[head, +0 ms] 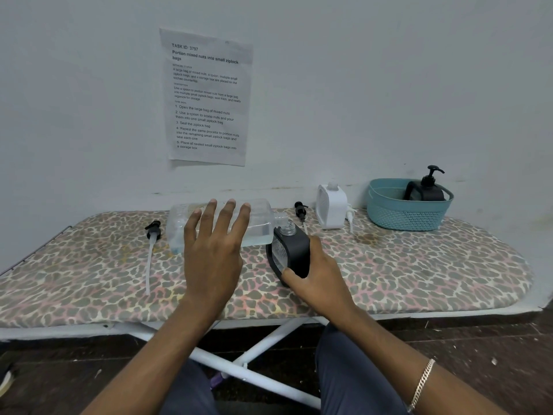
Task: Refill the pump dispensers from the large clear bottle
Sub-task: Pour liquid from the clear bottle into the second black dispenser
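My left grip [214,250] wraps the large clear bottle [260,226], its long axis level, neck pointing right. Its mouth sits just above the open neck of the black dispenser [296,250], which my right grip [320,280] clasps, tilted leftward.

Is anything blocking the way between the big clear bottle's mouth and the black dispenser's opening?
Nothing visible does. The neck of the black dispenser is uncapped, and the mouth of the clear bottle is right at it. A loose pump lies behind, clear of both.
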